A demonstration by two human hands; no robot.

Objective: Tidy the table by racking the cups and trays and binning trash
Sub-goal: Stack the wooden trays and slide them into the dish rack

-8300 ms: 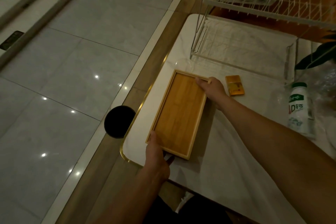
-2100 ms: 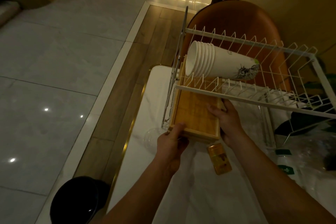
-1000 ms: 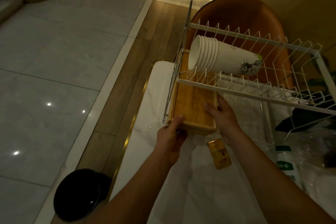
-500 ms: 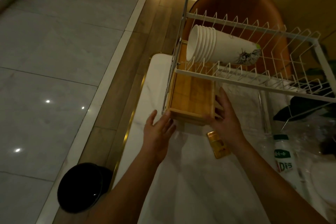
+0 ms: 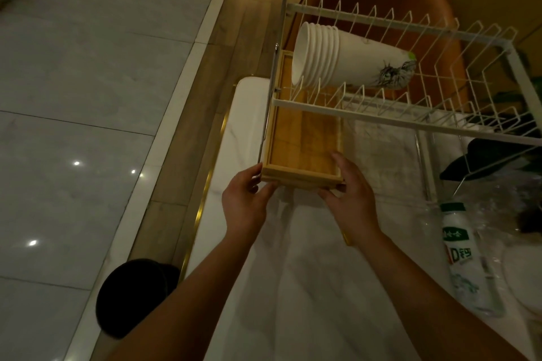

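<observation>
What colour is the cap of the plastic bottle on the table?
Green cap on a white bottle with green print; the head view shows it.

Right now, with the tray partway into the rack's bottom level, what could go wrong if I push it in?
Both the left hand and right hand grip the tray at its near end. It runs close along the rack side post; a push might snag and shove the rack toward the table edge. A jolt could also roll the cups, lying sideways on the top level.
</observation>
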